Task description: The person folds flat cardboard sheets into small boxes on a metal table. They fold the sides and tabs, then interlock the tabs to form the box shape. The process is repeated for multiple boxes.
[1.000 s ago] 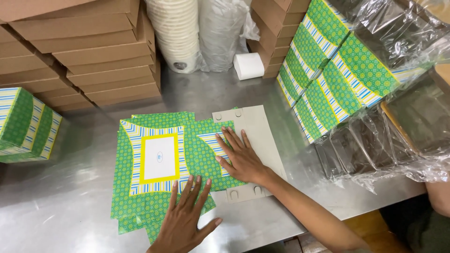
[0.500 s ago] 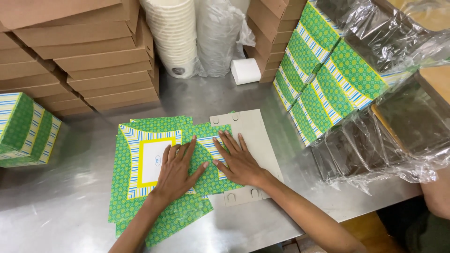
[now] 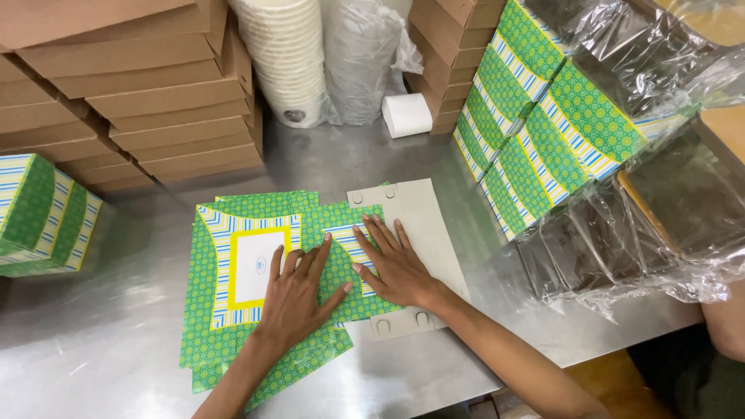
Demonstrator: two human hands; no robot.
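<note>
**Two flat hands on a green box sheet**

A person stands at a shiny metal table. Both hands lie flat and wide open, with the fingers spread out. They grip nothing. They just press down.

The left hand rests on a flat green cardboard sheet. The sheet has blue and yellow stripes and a white square with a yellow edge. It lies in the middle of the table, on top of more green sheets just like it.

The right hand sits just beside the left one. It presses on the right part of the green sheet, where a flap is folded over. Its fingertips touch the striped bit there. Under that hand a plain grey flap with little round tabs sticks out to the right.

At the back stand stacks of brown cardboard boxes. Next to them is a tall stack of white cups and a roll of white paper. On the right, green boxes are piled up, partly wrapped in clear plastic. One more folded green box sits at the left edge of the table.
</note>
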